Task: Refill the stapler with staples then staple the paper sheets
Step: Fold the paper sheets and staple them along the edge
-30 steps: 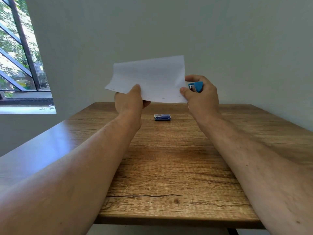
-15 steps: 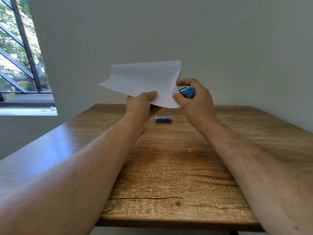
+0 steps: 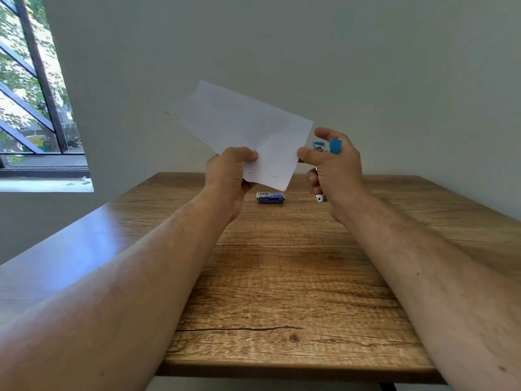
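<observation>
My left hand (image 3: 229, 172) pinches the white paper sheets (image 3: 242, 128) near their lower edge and holds them up above the table, tilted up to the left. Several staples show along the sheets' edges. My right hand (image 3: 331, 167) grips a small blue stapler (image 3: 327, 146) upright, its blue top and metal mouth showing above the fingers and its metal end below the palm. The right thumb touches the sheets' right edge. A small blue staple box (image 3: 270, 198) lies on the wooden table (image 3: 282, 277) under the sheets.
The table stands against a plain grey wall. A window (image 3: 31, 88) with dark bars is at the far left.
The sheets have turned so their top leans up to the left. My left hand has shifted right along the lower edge. My right hand has moved slightly away, showing more of the stapler.
</observation>
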